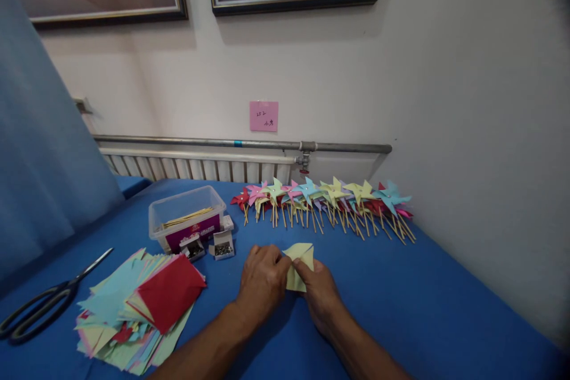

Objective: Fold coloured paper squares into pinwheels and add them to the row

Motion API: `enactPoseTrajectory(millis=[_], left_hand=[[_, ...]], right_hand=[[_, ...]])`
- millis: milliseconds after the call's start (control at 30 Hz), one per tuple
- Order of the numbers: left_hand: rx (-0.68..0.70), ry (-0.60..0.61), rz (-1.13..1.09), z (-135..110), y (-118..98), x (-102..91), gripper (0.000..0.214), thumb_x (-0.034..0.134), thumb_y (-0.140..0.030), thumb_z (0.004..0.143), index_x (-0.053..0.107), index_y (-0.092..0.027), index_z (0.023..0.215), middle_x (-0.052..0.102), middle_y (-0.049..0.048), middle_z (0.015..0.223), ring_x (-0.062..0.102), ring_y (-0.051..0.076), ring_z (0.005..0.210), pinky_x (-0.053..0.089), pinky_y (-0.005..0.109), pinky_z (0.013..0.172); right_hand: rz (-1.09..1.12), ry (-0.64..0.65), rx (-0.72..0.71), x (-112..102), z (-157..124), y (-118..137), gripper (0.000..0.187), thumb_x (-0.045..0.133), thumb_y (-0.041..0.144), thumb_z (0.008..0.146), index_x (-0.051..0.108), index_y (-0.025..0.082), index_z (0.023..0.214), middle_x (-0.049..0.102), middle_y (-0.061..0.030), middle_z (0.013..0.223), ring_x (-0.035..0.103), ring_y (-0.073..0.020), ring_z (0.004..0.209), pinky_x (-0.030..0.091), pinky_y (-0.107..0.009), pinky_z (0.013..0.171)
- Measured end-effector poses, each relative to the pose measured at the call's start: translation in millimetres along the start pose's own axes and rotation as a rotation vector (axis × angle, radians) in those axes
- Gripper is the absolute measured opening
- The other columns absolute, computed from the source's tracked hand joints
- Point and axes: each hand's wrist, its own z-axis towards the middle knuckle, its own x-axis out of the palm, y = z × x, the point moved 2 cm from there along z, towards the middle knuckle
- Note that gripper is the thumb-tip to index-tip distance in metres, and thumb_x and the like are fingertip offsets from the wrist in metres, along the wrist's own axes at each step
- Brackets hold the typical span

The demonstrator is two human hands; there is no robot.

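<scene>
We hold the yellow paper (299, 261) just above the blue table (401, 297), in front of the pinwheel row (325, 199). The left hand (262, 279) pinches its left edge and the right hand (318, 294) its lower right, both closed on the sheet, apparently to keep the folded corners pinned. Its long axis runs away from us, with the folded tips pointing toward the wall. The paper stack (138, 309), box (187, 217) and scissors (40, 303) lie to the left, within reach.

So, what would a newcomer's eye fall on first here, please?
The row of colourful pinwheels along the wall at the back of the blue table stands out first. In the middle, the left hand and right hand pinch a pale yellow paper; a stack of coloured paper lies to their left.
</scene>
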Motion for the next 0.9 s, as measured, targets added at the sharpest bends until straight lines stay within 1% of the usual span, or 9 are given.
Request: enactPoseTrajectory(millis=[167, 333, 433, 567, 667, 767, 900], left_hand=[[0.015, 0.012, 0.022, 0.3, -0.5, 1.2, 0.02, 0.052, -0.018, 0.094, 0.07, -0.022, 0.085, 0.059, 0.0041, 0.077, 0.051, 0.018, 0.071, 0.031, 0.035, 0.07], [0.023, 0.013, 0.009, -0.2, -0.4, 1.4, 0.019, 0.054, -0.018, 0.093, 0.068, -0.021, 0.081, 0.059, 0.0038, 0.077, 0.051, 0.017, 0.071, 0.03, 0.035, 0.07], [0.023, 0.015, 0.001, -0.2, -0.7, 0.5, 0.018, 0.054, -0.016, 0.091, 0.067, -0.02, 0.079, 0.059, 0.0041, 0.077, 0.052, 0.017, 0.071, 0.031, 0.034, 0.07], [0.016, 0.033, 0.0, 0.0, -1.0, -0.6, 0.018, 0.054, -0.014, 0.09, 0.065, -0.019, 0.076, 0.059, 0.0041, 0.078, 0.052, 0.016, 0.071, 0.031, 0.034, 0.07], [0.018, 0.035, 0.01, 0.1, -0.3, -0.3, 0.018, 0.054, -0.014, 0.09, 0.065, -0.018, 0.076, 0.059, 0.004, 0.078, 0.052, 0.016, 0.071, 0.03, 0.034, 0.07], [0.019, 0.029, 0.011, 0.1, 0.7, 0.7, 0.018, 0.054, -0.014, 0.09, 0.065, -0.018, 0.077, 0.06, 0.0045, 0.079, 0.052, 0.017, 0.072, 0.03, 0.035, 0.071], [0.005, 0.038, -0.029, -0.7, -0.3, -0.5, 0.017, 0.053, -0.015, 0.089, 0.066, -0.018, 0.078, 0.06, 0.0055, 0.08, 0.052, 0.017, 0.072, 0.031, 0.035, 0.071]], right_hand=[[-0.002, -0.002, 0.024, -0.2, 1.5, -1.1, 0.031, 0.075, 0.041, 0.068, 0.068, 0.018, 0.088, 0.075, -0.0036, 0.071, 0.068, -0.0226, 0.062, 0.05, -0.03, 0.058], [0.018, -0.001, 0.027, 0.8, 0.1, 1.6, 0.032, 0.075, 0.041, 0.068, 0.069, 0.018, 0.089, 0.075, -0.0042, 0.073, 0.069, -0.0224, 0.065, 0.048, -0.028, 0.056], [0.026, -0.002, 0.037, 1.3, -1.4, 3.3, 0.034, 0.076, 0.044, 0.068, 0.069, 0.018, 0.088, 0.075, -0.004, 0.073, 0.069, -0.023, 0.067, 0.048, -0.029, 0.057], [0.033, -0.015, 0.045, 2.3, -4.1, 5.8, 0.035, 0.076, 0.05, 0.069, 0.067, 0.019, 0.082, 0.073, -0.0037, 0.069, 0.069, -0.0235, 0.068, 0.046, -0.028, 0.056], [0.056, 0.016, 0.053, 3.7, -6.5, 8.0, 0.037, 0.077, 0.052, 0.068, 0.067, 0.019, 0.08, 0.074, -0.0047, 0.071, 0.07, -0.0243, 0.072, 0.047, -0.028, 0.056], [0.059, 0.036, 0.051, 3.8, -7.3, 8.5, 0.038, 0.079, 0.05, 0.067, 0.068, 0.018, 0.086, 0.075, -0.0057, 0.075, 0.07, -0.0246, 0.072, 0.049, -0.029, 0.058], [0.026, 0.043, 0.021, 1.2, -3.5, 4.7, 0.039, 0.079, 0.043, 0.066, 0.07, 0.018, 0.094, 0.076, -0.0054, 0.077, 0.07, -0.0243, 0.068, 0.05, -0.03, 0.058]])
